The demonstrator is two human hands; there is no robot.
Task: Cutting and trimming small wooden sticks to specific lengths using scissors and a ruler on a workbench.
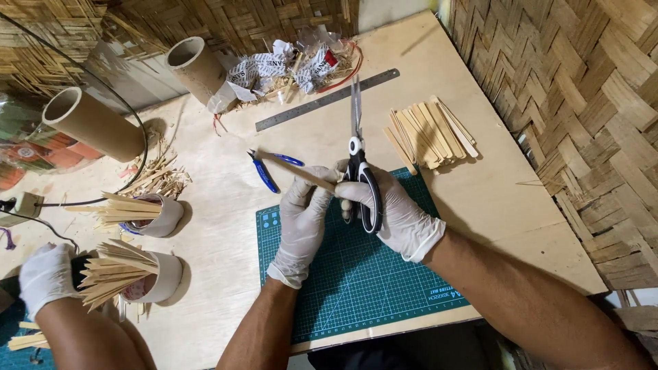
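Fingers (pixel 322 186) round stick (pixel 295 170); slat-filled cups (pixel 164 218) alongside.

Bare cutting mat (pixel 356 288); stick pile (pixel 430 135) crowds right.

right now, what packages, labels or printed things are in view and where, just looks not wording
Crumpled wrappers: table's far edge beside a cardboard tube; white with dark print, one red patch.
Cutting mat: under both gloved hands; green, pale grid, small white label strip at its right near corner.
Steel ruler: lies diagonally beyond the scissors; grey, fine graduations.
No screens or signs.
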